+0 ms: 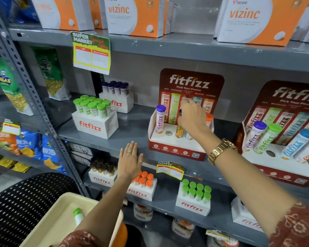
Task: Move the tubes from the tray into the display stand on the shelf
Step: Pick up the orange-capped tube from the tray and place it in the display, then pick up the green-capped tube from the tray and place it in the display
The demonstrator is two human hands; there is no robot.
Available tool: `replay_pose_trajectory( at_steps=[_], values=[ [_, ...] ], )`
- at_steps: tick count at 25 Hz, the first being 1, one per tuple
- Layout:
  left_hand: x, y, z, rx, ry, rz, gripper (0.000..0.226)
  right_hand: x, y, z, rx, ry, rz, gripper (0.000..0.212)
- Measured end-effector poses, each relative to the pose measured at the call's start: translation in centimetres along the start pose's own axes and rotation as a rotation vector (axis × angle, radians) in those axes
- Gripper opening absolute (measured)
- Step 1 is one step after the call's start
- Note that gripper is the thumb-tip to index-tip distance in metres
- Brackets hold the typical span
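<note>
Dark-capped tube [179,130]: upper part covered by the right hand [192,116], grip unclear.
Orange-capped tube [209,118]: mostly hidden at the hand's 3 o'clock.
Green-capped tube [78,216]: lower end behind the left forearm.
Tray [61,220]: cut off at the frame's 6 o'clock edge.
Price tags [91,54]: writing too blurred to read.

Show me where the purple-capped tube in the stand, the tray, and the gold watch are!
purple-capped tube [160,120]: head view, on the tube's printed body, standing in the stand.
tray [61,209]: head view, on the bare cream floor near its rim.
gold watch [221,150]: head view, on the band around the right wrist.
</note>
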State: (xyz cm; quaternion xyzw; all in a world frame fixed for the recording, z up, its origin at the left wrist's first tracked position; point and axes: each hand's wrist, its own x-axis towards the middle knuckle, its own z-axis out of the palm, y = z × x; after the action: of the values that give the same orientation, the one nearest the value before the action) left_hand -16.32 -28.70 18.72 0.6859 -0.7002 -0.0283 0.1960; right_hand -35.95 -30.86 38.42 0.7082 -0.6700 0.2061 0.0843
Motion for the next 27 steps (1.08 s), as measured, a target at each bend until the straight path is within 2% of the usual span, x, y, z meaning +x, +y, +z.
replay_pose_trajectory(
  at_steps=[4,7,10,15,22,24,27],
  values=[
    [-4.9,-3.0,-2.3,-0.033,0.082,-0.063,0.05,-2.5,-5.3,3.1,0.042,-0.027,-0.275,0.029],
    [-9.6,-6.7,-3.2,0.021,0.039,-0.176,0.059,-5.5,-9.5,6.6,0.088,-0.15,-0.436,0.028],
    [-14.5,-10.6,-3.2,0.055,0.009,-0.301,0.048,-9.2,-13.5,10.2,0.157,-0.255,-0.55,0.027],
    [-22.7,-15.4,-2.5,0.097,-0.076,-0.481,0.049,-15.3,-19.1,16.1,0.177,-0.4,-0.707,0.027],
    [-30.0,-18.4,1.7,0.115,-0.228,-0.675,0.056,-22.6,-23.0,22.9,0.168,-0.679,-0.734,0.022],
    [-31.2,-18.9,3.0,0.109,-0.282,-0.725,0.058,-24.1,-23.3,24.6,0.172,-0.772,-0.652,0.02],
    [-32.9,-19.5,5.0,0.071,-0.36,-0.787,0.062,-26.1,-23.1,27.0,0.186,-0.914,-0.474,0.028]
  ],
)
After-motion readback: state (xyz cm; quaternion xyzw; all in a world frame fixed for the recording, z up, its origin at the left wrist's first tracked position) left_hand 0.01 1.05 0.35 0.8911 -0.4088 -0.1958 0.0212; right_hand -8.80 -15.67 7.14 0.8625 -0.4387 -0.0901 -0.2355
